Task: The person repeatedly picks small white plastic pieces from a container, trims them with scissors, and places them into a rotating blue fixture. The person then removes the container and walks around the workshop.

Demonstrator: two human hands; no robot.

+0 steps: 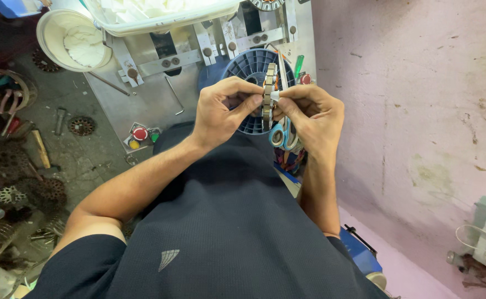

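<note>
Between both hands, in front of the chest: a grey slotted metal ring of stacked plates [268,94], held upright, edge toward the camera. Probably stiff and rather heavy, with sharp slot edges; best gripped on the outer rim. Left hand [219,109] closed on the rim, thumb and fingers pinching. Right hand [309,113] pinching a small white strip [275,96] against the ring. Just behind, a round blue plastic spool [248,66]; below, scissors with blue handles [282,134]; further left, a grey metal machine plate [149,99].
</note>
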